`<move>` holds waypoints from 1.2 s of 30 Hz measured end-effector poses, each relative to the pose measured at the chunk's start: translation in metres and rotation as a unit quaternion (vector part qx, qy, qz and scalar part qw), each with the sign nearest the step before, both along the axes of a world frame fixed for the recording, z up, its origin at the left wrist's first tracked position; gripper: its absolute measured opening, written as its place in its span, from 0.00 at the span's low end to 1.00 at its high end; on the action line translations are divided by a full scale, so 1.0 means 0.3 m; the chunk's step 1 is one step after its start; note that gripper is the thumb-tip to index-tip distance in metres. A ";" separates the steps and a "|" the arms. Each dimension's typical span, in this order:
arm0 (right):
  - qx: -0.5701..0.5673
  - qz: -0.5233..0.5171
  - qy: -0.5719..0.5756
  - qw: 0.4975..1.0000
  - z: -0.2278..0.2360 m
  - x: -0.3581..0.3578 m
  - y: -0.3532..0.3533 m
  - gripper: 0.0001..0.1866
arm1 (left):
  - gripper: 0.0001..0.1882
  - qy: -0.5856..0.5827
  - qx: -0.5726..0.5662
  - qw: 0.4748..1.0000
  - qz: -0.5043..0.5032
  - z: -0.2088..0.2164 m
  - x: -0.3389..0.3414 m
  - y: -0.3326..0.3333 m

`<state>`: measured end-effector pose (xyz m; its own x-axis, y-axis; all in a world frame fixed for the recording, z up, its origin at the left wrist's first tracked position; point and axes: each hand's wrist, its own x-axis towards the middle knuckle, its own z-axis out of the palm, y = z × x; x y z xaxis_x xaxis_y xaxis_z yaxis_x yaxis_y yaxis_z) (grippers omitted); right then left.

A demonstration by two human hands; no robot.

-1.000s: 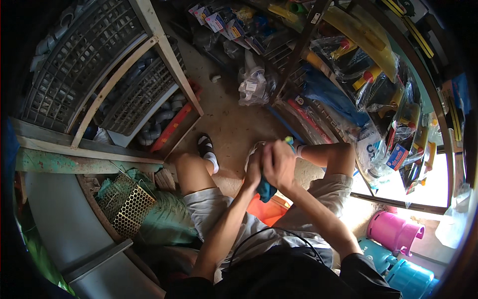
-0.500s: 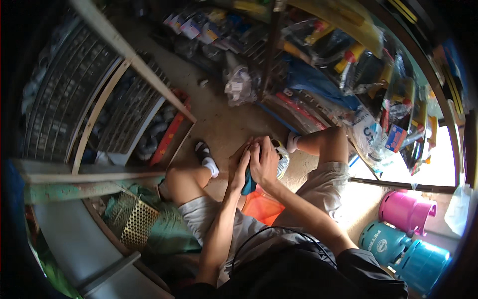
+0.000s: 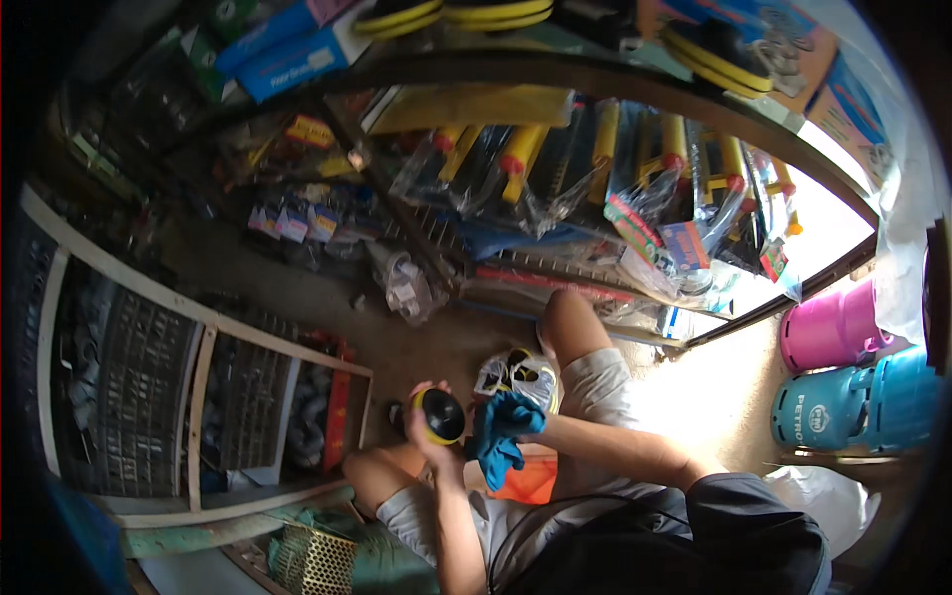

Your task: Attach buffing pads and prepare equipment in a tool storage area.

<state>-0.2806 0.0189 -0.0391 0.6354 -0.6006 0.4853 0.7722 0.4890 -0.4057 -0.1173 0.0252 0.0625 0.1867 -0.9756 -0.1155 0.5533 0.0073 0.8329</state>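
My left hand [image 3: 422, 443] is wrapped round a black, rounded disc-shaped piece with a yellow rim [image 3: 442, 416]; its kind I cannot make out. Beside it, my right hand [image 3: 541, 428] grips a crumpled teal cloth [image 3: 506, 431], which hides most of the fingers. The cloth and the disc are a little apart. Just beyond the cloth, between my legs, lies a clear plastic bag [image 3: 518, 375] with black and yellow things inside. An orange sheet or bag [image 3: 531, 482] shows below the cloth, between my thighs.
Shelving ahead holds several bagged yellow-and-red handled tools [image 3: 521, 159], with black-and-yellow discs [image 3: 716, 59] on top. At right stand a pink gas cylinder [image 3: 833, 325] and teal ones [image 3: 828, 409]. A wood-framed wire rack [image 3: 149, 387] stands at left, a perforated metal piece [image 3: 312, 560] below.
Both hands were pressed together round the teal cloth. Now they are apart: the left holds the black and yellow disc, the right the cloth. The view has swung up and right.
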 end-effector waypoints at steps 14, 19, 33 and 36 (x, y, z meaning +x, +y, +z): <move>0.062 -0.145 0.269 0.950 -0.239 0.274 -0.020 0.20 | 0.47 -0.176 -0.212 0.941 -0.197 0.968 -0.110 -0.224; 0.072 -0.158 0.275 0.946 -0.311 0.328 -0.012 0.17 | 0.43 -0.542 -0.389 0.737 -0.104 1.282 -0.424 -0.402; -0.071 -0.301 0.355 0.883 -0.303 0.337 -0.011 0.14 | 0.39 -0.665 -0.486 0.538 -0.178 1.412 -0.804 -0.586; -0.212 -0.328 0.414 0.822 -0.209 0.268 -0.010 0.17 | 0.40 -0.651 -0.500 0.541 -0.185 1.389 -0.802 -0.614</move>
<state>-0.2002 0.0160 -0.1016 0.4595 -0.8346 0.3039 0.1868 -0.2437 -0.9517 -0.3578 -0.1590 0.4793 -0.7546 -0.4270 0.4983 -0.3788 0.9035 0.2007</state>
